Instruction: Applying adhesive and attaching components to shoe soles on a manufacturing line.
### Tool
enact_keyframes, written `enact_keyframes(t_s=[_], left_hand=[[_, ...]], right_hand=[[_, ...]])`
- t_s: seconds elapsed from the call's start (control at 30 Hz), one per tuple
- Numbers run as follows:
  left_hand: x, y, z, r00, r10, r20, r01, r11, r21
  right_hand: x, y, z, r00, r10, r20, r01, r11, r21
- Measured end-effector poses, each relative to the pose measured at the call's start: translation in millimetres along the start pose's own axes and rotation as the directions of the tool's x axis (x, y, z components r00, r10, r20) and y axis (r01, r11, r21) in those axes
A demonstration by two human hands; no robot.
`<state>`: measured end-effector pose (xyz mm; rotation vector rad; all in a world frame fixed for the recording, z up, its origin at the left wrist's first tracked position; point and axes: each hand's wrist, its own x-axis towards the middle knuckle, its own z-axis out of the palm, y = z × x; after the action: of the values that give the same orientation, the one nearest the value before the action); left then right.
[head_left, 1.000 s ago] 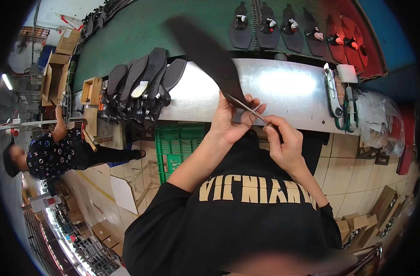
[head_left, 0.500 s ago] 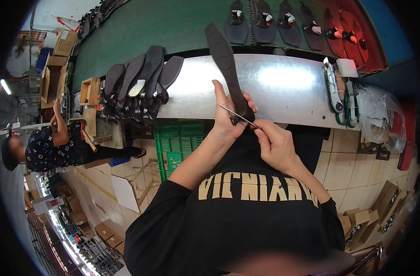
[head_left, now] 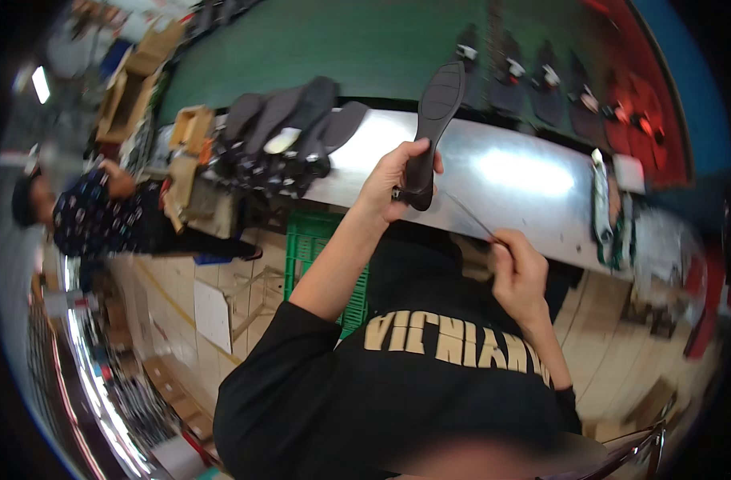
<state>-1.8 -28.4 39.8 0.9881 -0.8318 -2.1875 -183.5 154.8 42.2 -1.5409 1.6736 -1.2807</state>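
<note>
My left hand (head_left: pixel 388 182) is wrapped round a dark sandal (head_left: pixel 441 100), whose patterned sole faces up and whose toe end points away from me. Its heel end sits low in my palm, partly hidden by my fingers. To the right, my right hand (head_left: pixel 521 274) is closed on a thin metal rod (head_left: pixel 471 216). The rod's free end slants up and left toward the sandal, with a gap between them. A pile of dark sandals (head_left: pixel 301 120) lies on the metal table (head_left: pixel 509 172), left of my hands.
Beyond the table, more sandals (head_left: pixel 505 88) stand in a row on a green surface (head_left: pixel 365 48). A utility knife (head_left: pixel 601 200), a white roll (head_left: pixel 629 174) and a plastic bag (head_left: pixel 671 260) are at the right. A green crate (head_left: pixel 301 240) stands below; another person (head_left: pixel 101 212) works at the left.
The rod has come away from the sandal as my right hand moved right and down. My left thumb now presses on the sandal. The whole view has shifted and blurred.
</note>
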Motion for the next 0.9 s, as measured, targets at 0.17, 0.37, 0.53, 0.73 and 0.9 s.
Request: enact_keyframes(t_s=[0.17,0.37,0.53,0.73,0.9], left_hand=[[-27.1,107.4,-68.5,0.84,0.504,-0.201,-0.272,0.711,0.648],[-79.7,221.1,-157.6,0.583,0.765,-0.274,0.222,0.174,0.959],[-41.6,196.6,-102.9,0.514,0.858,-0.022,0.065,-0.014,0.998],[91.5,102.7,-24.9,0.857,0.446,0.258,-0.298,0.019,0.954],[237.3,44.3,-11.4,0.748,0.628,0.217,-0.236,-0.054,0.97]], right_hand=[[-9.0,24.0,0.3,0.994,0.103,-0.025,-0.101,0.992,0.072],[-1.1,35.3,-1.5,0.99,0.136,-0.036,-0.13,0.982,0.134],[6.0,55.2,-13.1,0.968,0.185,-0.172,-0.174,0.982,0.078],[28.9,59.8,-37.9,0.934,-0.039,-0.355,-0.023,0.986,-0.168],[28.7,73.0,-69.9,0.928,0.05,-0.369,-0.184,0.923,-0.338]])
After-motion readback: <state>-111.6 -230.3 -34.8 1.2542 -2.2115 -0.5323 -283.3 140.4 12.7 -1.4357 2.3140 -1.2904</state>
